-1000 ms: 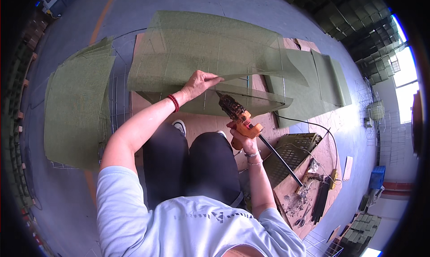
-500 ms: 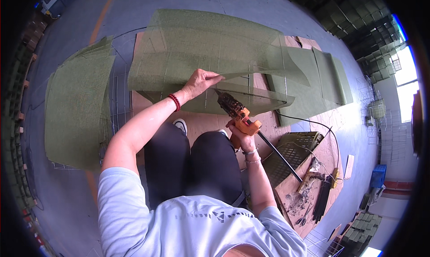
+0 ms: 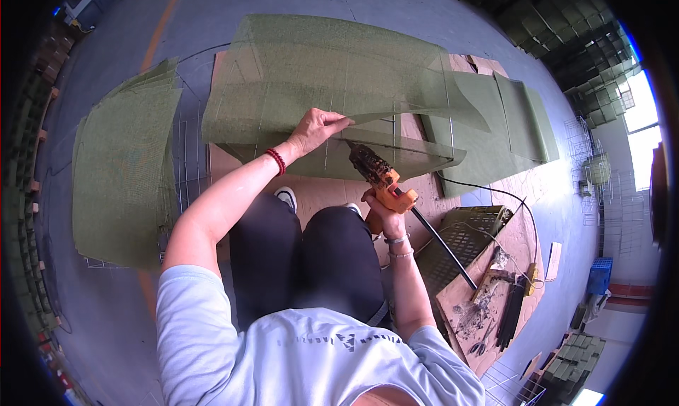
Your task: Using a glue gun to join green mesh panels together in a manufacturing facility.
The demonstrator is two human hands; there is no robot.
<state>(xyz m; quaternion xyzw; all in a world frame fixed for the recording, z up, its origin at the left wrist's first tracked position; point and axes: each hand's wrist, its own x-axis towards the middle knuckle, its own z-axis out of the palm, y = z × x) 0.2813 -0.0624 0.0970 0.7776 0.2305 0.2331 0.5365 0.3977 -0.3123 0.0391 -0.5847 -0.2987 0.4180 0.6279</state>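
While our left hand (image 3: 316, 131) pinches the lifted edge of a green mesh sheet (image 3: 304, 66) between thumb and closed fingers, our right hand (image 3: 387, 218) wraps fully around the handle of an orange glue gun (image 3: 396, 194). The mesh spans the upper middle of the frame, draped over a wire frame (image 3: 394, 126). We judge the covering only partly finished: the broad upper face is laid, but from our pinch rightward the edge gapes above a lower flap, so that stretch seems left to close. A dark line runs along this flap; whether it is glue or wire we cannot tell, nor whether the dark-crusted nozzle touches anything.

More mesh panels (image 3: 124, 172) lie at the left of the frame, and further sheets (image 3: 488, 130) at the upper right. In our way, a black stick (image 3: 444, 249) juts from the gun's rear across a slotted crate (image 3: 460, 240), and a cable (image 3: 506, 192) curves near the mesh's right end. Spare black sticks (image 3: 509, 317) and scissors (image 3: 481, 348) lie at the lower right.
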